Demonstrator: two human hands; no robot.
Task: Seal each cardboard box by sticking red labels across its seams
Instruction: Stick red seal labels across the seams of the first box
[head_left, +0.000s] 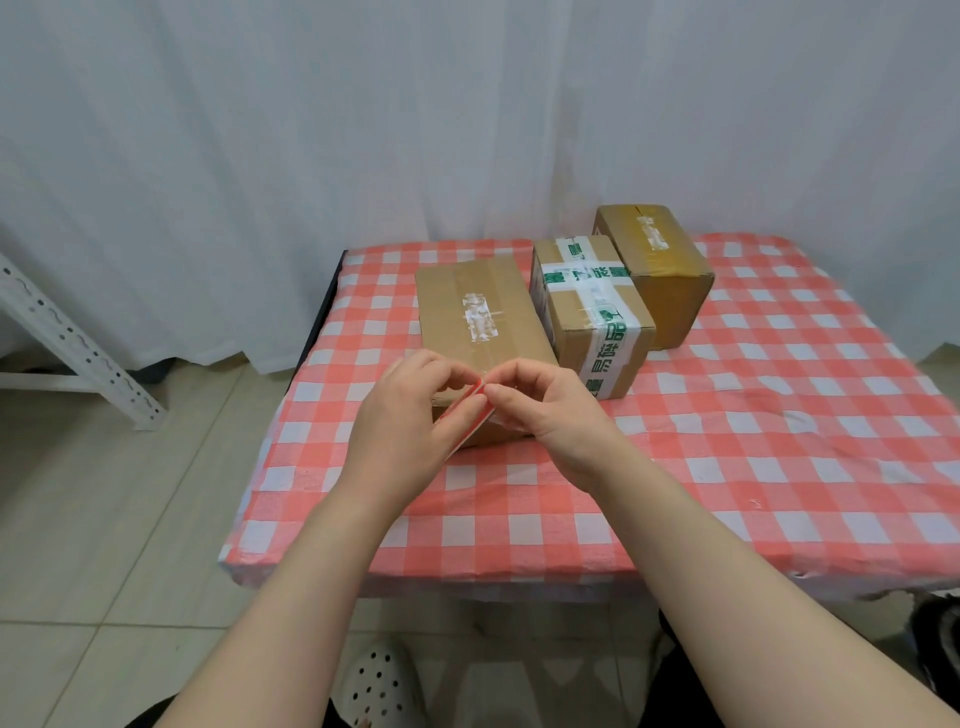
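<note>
Three cardboard boxes stand on the checked table. The nearest box (480, 306) has clear tape and a torn white patch on top. A second box (592, 312) wears white tape with green print. The third box (657, 270) sits behind it, brown-taped. In front of the nearest box, my left hand (402, 423) holds a strip of red labels (465, 421). My right hand (550, 408) pinches the strip's top end with thumb and forefinger. Both hands hover above the table, just before the nearest box's front face.
The table (727, 467) carries a red-and-white checked cloth. A white curtain hangs behind it. A white perforated metal frame (78, 348) leans at the far left over the tiled floor. A white perforated shoe (374, 680) shows below the table edge.
</note>
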